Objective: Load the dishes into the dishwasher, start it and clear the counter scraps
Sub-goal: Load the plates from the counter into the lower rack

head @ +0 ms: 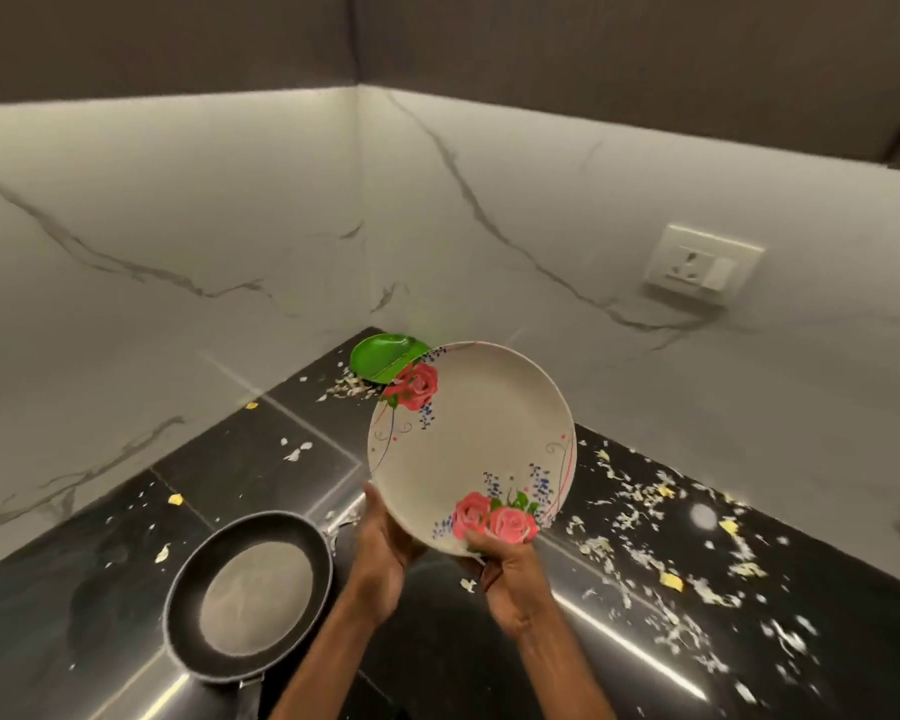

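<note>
Both my hands hold a white plate [481, 439] with pink rose prints, lifted above the black counter and tilted toward me. My left hand [385, 548] grips its lower left rim. My right hand [507, 574] grips the bottom rim, thumb over the rose print. Behind the plate, in the corner, lies a green plate [378, 356], partly hidden by the white one. A dark frying pan [250, 595] sits on the counter at the lower left, its handle pointing toward me. Food scraps [645, 517] are scattered over the counter, mostly on the right.
The black counter [240, 459] meets marble walls on the left and right, forming a corner. A wall socket [702, 265] is on the right wall. More scraps [349, 384] lie beside the green plate. No dishwasher is in view.
</note>
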Tool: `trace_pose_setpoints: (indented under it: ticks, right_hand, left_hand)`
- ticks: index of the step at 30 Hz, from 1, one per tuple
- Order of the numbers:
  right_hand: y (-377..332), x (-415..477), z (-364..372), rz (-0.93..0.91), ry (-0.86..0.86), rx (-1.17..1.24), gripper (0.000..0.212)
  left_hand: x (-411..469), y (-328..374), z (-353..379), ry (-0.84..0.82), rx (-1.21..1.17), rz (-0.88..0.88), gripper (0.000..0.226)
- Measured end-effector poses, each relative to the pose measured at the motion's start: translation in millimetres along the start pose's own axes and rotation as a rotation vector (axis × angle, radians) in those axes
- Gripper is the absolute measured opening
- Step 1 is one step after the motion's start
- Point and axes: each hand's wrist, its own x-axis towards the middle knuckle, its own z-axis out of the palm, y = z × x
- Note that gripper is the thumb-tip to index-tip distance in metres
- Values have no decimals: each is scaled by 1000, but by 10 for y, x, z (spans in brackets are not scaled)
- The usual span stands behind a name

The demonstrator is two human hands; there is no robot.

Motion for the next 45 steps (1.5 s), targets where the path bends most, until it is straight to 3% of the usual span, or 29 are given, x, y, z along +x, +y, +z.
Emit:
trace_pose_setpoints:
  ticks: [2, 7, 10, 12, 14, 18, 24, 28, 30, 36, 39, 45]
  right_hand:
    - [123, -306, -23, -65, 37, 8, 57]
    - [289, -1135, -306, -215, 86, -10, 53]
    - [221, -1704, -743, -287, 190, -5, 54]
    - [176, -2072, -1041, -337, 306, -71, 69]
    - [151, -2424, -1280, -362, 416, -92, 68]
    - [250, -2942, -1596, -416, 588, -99, 34]
    - [496, -3652, -2201, -551, 821, 147, 29]
    - [659, -4208, -2532, -698, 814, 306, 35]
    - [736, -4497, -2706, -729, 781, 329, 39]
    - [1031, -5551, -3377, -577, 755, 238, 67]
    - [1095, -5978, -3663, -579, 781, 198, 82]
    - [1067, -6626, -4111, -564, 859, 227, 79]
  left_hand:
    - [-236, 29, 91, -73, 38, 12, 39]
    - [-549, -47, 67, -24, 131, 0, 22]
    - [-627, -82, 35, -99, 220, -47, 21]
    - [-714, -126, 117, -213, 343, -43, 26]
    - [-866, -210, 279, -331, 437, -42, 21]
    - [-1261, -472, 656, -602, 578, -112, 25]
    - [-2063, -1204, 1045, -777, 514, -231, 36]
    - [-2862, -1771, 1263, -890, 492, -284, 34]
    - [-3264, -2013, 1358, -873, 442, -309, 34]
    - [-4182, -2487, 1633, -695, 419, -293, 26]
    - [-4515, -2652, 1792, -710, 488, -287, 24]
    - [-5025, -2895, 2162, -833, 667, -268, 22]
